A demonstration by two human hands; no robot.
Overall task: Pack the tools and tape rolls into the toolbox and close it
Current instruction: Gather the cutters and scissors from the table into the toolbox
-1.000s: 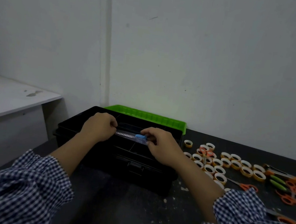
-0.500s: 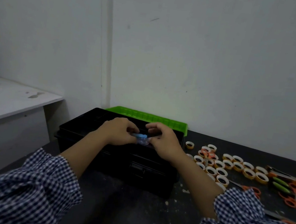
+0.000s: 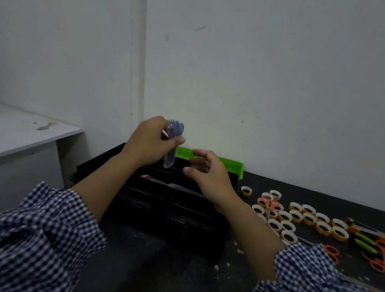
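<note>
Fingers (image 3: 179, 141) of L hand (image 3: 148, 142) grip blue tool (image 3: 176, 129); R hand (image 3: 207, 173) loosely curled, free.

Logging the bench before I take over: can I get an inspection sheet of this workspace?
Surface: dark table, white crumbs near the toolbox.
Job's things: black toolbox open, green lid behind; tape rolls, orange scissors and green-handled tools lie on the table to its right.
Clutter: only the crumbs.
Hands: left hand grips a blue tool above the toolbox; right hand open, empty, over it.
Cables: nothing seen.
Surroundings: white wall, white shelf at left.
</note>
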